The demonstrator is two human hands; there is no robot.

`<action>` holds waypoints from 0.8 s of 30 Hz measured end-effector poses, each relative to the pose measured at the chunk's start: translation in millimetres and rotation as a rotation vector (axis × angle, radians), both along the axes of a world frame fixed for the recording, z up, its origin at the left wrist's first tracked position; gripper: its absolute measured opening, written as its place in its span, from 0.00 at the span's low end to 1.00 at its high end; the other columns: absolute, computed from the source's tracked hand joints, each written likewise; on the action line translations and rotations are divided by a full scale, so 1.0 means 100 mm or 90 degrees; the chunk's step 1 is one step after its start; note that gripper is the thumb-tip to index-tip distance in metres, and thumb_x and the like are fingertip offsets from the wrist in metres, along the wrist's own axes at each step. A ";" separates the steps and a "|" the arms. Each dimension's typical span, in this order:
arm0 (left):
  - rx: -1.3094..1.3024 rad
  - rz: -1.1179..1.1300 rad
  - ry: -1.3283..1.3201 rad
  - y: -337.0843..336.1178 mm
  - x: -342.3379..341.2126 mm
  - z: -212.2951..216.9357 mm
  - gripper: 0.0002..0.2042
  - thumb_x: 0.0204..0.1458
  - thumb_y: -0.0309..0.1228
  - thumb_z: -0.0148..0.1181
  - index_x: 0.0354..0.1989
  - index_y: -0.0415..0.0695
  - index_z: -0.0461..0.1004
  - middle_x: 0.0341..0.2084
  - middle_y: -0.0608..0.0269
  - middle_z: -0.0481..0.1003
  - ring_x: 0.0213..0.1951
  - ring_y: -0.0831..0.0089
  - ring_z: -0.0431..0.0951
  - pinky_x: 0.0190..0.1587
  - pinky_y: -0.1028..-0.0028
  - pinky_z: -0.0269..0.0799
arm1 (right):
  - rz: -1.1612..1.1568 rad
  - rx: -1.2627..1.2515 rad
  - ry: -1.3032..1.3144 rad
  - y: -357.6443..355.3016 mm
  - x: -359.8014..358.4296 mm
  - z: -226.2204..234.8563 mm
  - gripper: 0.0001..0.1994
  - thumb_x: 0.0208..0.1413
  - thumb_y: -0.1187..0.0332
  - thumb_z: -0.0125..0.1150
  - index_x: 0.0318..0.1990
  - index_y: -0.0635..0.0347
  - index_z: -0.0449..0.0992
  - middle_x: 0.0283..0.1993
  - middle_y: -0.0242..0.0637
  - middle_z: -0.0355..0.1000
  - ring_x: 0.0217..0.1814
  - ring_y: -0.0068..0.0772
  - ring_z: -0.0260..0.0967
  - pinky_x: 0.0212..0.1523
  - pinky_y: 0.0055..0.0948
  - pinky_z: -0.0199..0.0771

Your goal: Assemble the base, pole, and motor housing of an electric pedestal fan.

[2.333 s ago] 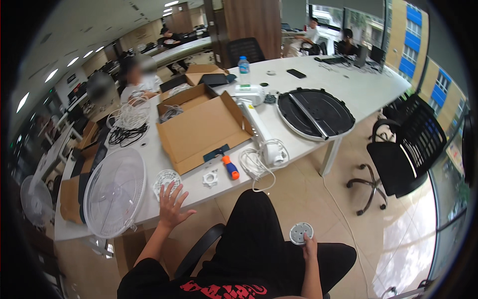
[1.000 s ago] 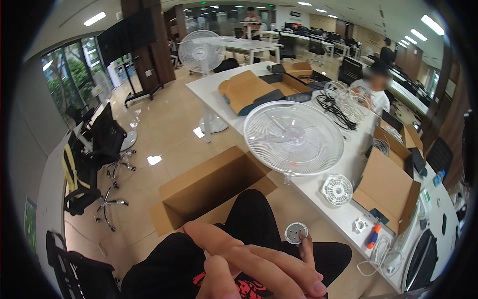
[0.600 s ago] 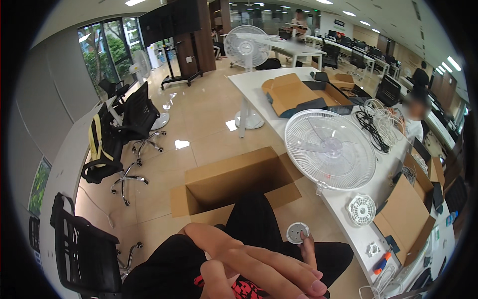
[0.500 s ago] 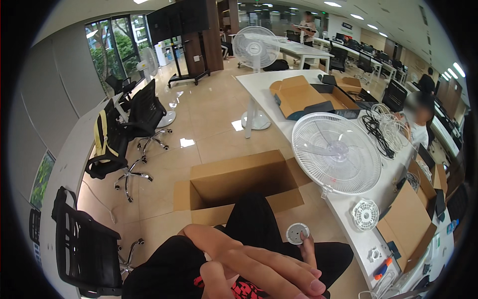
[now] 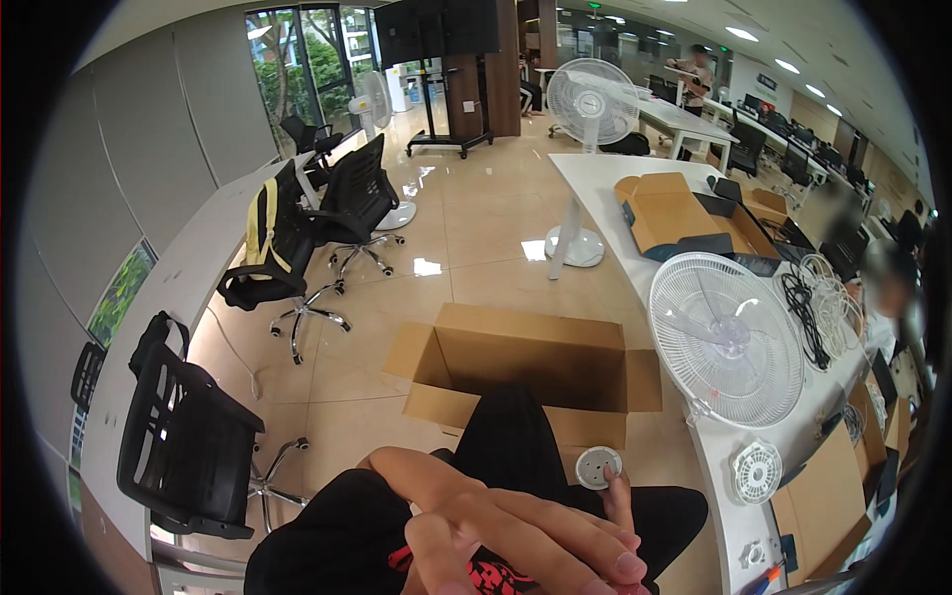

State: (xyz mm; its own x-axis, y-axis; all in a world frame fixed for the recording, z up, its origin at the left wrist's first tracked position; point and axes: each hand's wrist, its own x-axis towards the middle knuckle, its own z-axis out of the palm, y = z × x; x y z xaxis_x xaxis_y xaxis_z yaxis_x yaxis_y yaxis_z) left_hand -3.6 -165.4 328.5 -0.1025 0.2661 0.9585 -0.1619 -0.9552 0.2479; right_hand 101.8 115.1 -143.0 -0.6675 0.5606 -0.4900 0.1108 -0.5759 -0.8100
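I sit with black trousers (image 5: 516, 446) filling the lower view. My left hand (image 5: 516, 531) lies across my lap close to the camera, fingers stretched toward the right and holding nothing. Just behind it, a finger of my right hand (image 5: 620, 496) rises beside a small round grey disc (image 5: 598, 466) with tiny holes, and this hand holds the disc above my knee. Most of the right hand is hidden by the left. An open cardboard box (image 5: 526, 357) stands on the floor right beyond my knees.
A white table (image 5: 714, 466) runs along the right with a large white fan grille (image 5: 724, 337), a small round grille (image 5: 757, 471), cables and cardboard boxes (image 5: 674, 213). Black office chairs (image 5: 188, 436) stand at left. A standing fan (image 5: 592, 104) and people are farther back.
The view swung left, away from the table toward the floor box and chairs. My left hand left the table and now lies over my lap. The disc stays in my right hand.
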 end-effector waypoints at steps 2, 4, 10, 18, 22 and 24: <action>0.008 -0.011 0.025 -0.01 -0.05 -0.01 0.32 0.64 0.48 0.65 0.74 0.54 0.63 0.57 0.24 0.73 0.63 0.23 0.70 0.65 0.30 0.63 | 0.018 -0.001 0.003 -0.01 -0.07 0.01 0.23 0.70 0.64 0.61 0.69 0.56 0.68 0.64 0.41 0.73 0.65 0.45 0.73 0.58 0.53 0.77; 0.084 -0.028 0.065 0.06 -0.14 -0.02 0.34 0.63 0.48 0.66 0.75 0.54 0.63 0.59 0.23 0.72 0.64 0.22 0.69 0.66 0.29 0.61 | 0.036 0.004 0.012 -0.03 -0.13 0.04 0.23 0.70 0.64 0.60 0.70 0.56 0.67 0.64 0.42 0.73 0.65 0.45 0.73 0.58 0.53 0.77; 0.042 -0.024 0.097 -0.11 -0.21 -0.05 0.36 0.61 0.48 0.69 0.76 0.55 0.62 0.61 0.23 0.70 0.66 0.21 0.66 0.67 0.28 0.58 | 0.080 0.005 0.059 -0.10 -0.24 0.08 0.23 0.70 0.64 0.60 0.70 0.55 0.68 0.64 0.42 0.73 0.65 0.46 0.73 0.59 0.54 0.76; 0.100 -0.011 0.118 -0.07 -0.25 -0.12 0.36 0.62 0.49 0.68 0.76 0.55 0.60 0.66 0.26 0.66 0.68 0.22 0.62 0.68 0.29 0.57 | 0.097 -0.003 0.001 -0.10 -0.50 -0.11 0.22 0.70 0.64 0.60 0.68 0.56 0.69 0.62 0.42 0.75 0.63 0.45 0.74 0.58 0.54 0.78; 0.007 0.125 -0.160 -0.14 0.23 -0.01 0.26 0.70 0.50 0.53 0.70 0.52 0.61 0.60 0.27 0.71 0.67 0.25 0.65 0.64 0.29 0.62 | 0.103 -0.020 0.062 -0.10 -0.52 -0.20 0.20 0.70 0.64 0.60 0.66 0.56 0.70 0.61 0.41 0.76 0.61 0.44 0.76 0.57 0.53 0.79; -0.008 0.119 -0.154 -0.17 0.17 -0.04 0.24 0.72 0.49 0.50 0.69 0.50 0.61 0.59 0.24 0.70 0.67 0.23 0.65 0.64 0.28 0.62 | 0.101 -0.024 0.066 -0.11 -0.56 -0.23 0.20 0.70 0.65 0.60 0.66 0.55 0.71 0.60 0.40 0.76 0.60 0.44 0.76 0.56 0.52 0.80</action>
